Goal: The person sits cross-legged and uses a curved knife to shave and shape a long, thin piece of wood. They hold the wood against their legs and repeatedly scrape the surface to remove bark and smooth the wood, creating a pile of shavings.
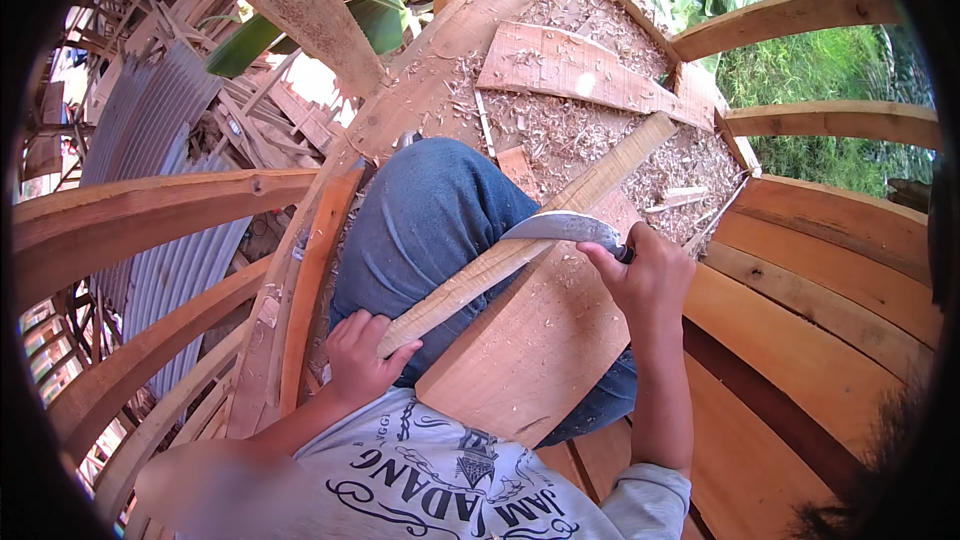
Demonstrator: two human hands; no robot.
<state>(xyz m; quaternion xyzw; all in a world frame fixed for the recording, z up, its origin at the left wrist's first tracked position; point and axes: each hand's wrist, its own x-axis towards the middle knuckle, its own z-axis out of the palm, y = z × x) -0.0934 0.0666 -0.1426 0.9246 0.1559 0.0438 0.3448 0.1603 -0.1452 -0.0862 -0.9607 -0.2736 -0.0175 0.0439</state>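
Observation:
My left hand (362,355) is closed round the near end of a long, pale strip of wood (455,295). The strip slants away to the upper right, over my bent knee and a broad wooden board (535,345). In my right hand (655,270) is the dark handle of a curved knife (568,227), which the fingers partly hide. Its grey blade lies across the strip near the middle, pointing left. The board rests against my lap at a slant, with small chips on it.
Wood shavings (570,145) cover the floor ahead, around a flat tapered plank (575,65). Curved wooden ribs (165,205) rise on both sides, with planking (800,335) at right. Beyond the left side lie corrugated metal sheets (165,130) and scrap timber.

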